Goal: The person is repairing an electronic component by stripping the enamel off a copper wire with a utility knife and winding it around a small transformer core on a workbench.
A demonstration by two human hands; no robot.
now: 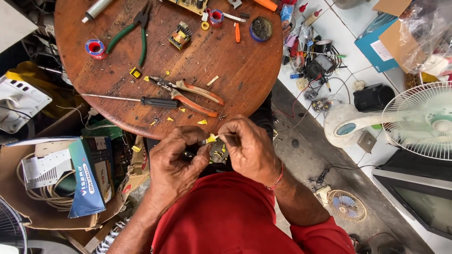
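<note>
Both hands — left hand (176,162), right hand (249,148) — are pinching a small yellow-taped part (211,138), fingers closed; lower left, a cardboard box (19,160) is holding coiled cable (47,195).

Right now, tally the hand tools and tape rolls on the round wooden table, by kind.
Pliers: 2, green-handled and orange-handled
Screwdrivers: 2, black-handled and small orange
Tape rolls: 2, and
Total: 6
</note>
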